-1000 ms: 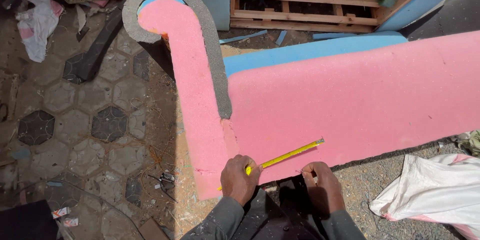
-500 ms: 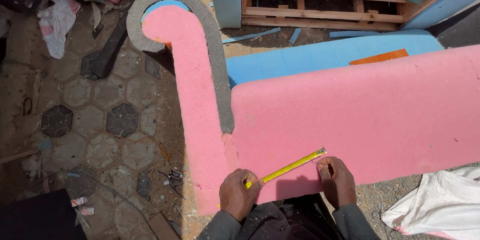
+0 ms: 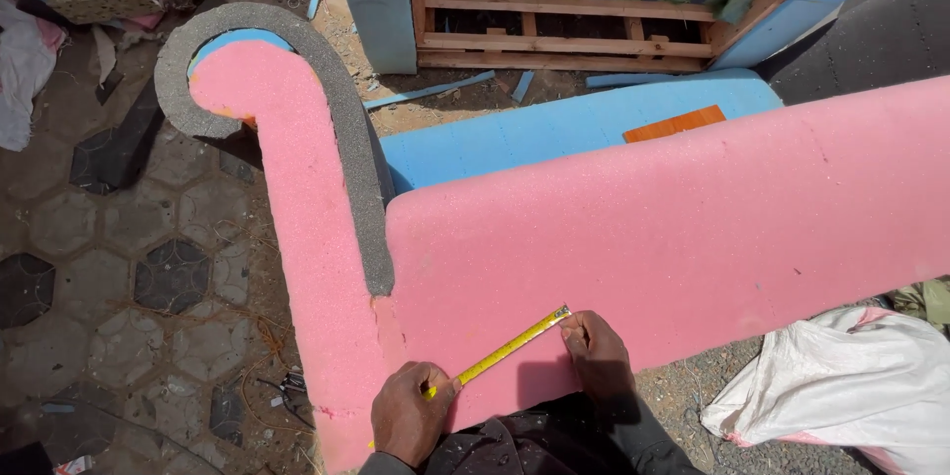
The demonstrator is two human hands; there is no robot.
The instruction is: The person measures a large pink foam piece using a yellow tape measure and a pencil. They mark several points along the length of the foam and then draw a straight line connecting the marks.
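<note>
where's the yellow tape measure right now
Low in the head view, the tape lies across the pink foam, stretched between left hand and right hand.

dark sleeves — bare hands (image 3: 411, 418)

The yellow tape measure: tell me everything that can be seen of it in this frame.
The tape measure shows as a thin yellow blade with fine dark markings, stretched out straight and slanting up to the right across the lower face of the pink foam. Its small metal end hook sits at the right hand, whose fingertips pin it to the foam. The lower end runs under the left hand, which hides the case. The blade lies flat against the foam.
</note>
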